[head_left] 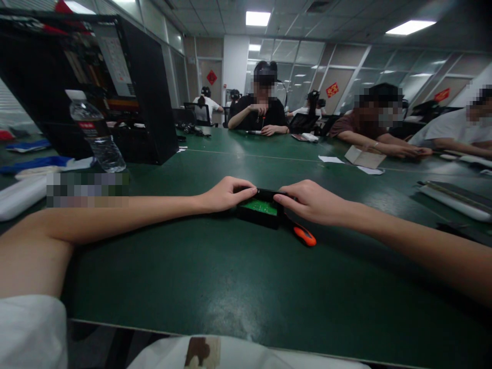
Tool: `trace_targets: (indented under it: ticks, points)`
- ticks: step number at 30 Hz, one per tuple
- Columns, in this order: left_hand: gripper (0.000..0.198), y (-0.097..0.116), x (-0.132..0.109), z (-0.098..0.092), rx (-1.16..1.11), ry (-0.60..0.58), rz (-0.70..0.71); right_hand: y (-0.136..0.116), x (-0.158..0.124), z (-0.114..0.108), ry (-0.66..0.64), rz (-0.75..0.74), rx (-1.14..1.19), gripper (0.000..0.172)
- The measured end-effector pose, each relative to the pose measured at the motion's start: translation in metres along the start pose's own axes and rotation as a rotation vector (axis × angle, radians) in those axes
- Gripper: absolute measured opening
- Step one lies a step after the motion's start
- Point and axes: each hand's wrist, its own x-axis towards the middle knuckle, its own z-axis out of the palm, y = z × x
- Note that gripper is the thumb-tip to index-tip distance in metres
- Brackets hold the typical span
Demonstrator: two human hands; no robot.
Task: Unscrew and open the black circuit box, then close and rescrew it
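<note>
A small black case (257, 218) rests on the green table in front of me, with a green circuit board (261, 206) visible inside it. At its far left corner, my left hand (226, 195) pinches the black upper edge between thumb and fingers. My right hand (315, 201) grips the same edge at the far right corner, its thumb lying along the top. Whether that edge is a separate cover or part of the case, I cannot tell. Just right of the case lies a tool with an orange handle (305, 236); its other end is hidden.
On the left stand a black computer tower (148, 97) with an open side and a water bottle (96, 133). A small cardboard box (365, 157) and a white-and-dark long object (453, 200) lie to the right. Several people sit around the green table (184, 277).
</note>
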Motion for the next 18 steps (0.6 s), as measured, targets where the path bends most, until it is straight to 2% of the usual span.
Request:
trace_targets:
  ticks: [7, 11, 16, 18]
  points:
    - [0.038, -0.005, 0.003, -0.002, -0.073, 0.093, -0.045, 0.004, 0.001, -0.002, -0.034, 0.021, 0.101, 0.044]
    - [0.038, -0.006, 0.005, -0.002, -0.113, 0.065, -0.059, 0.004, 0.000, -0.004, -0.031, 0.020, 0.103, 0.042]
    - [0.035, -0.004, 0.005, -0.002, -0.151, 0.006, -0.073, 0.002, -0.001, -0.010, 0.092, 0.077, 0.130, 0.041]
    - [0.033, -0.004, 0.005, -0.002, -0.161, 0.008, -0.087, 0.002, -0.002, -0.013, 0.099, 0.093, 0.142, 0.040]
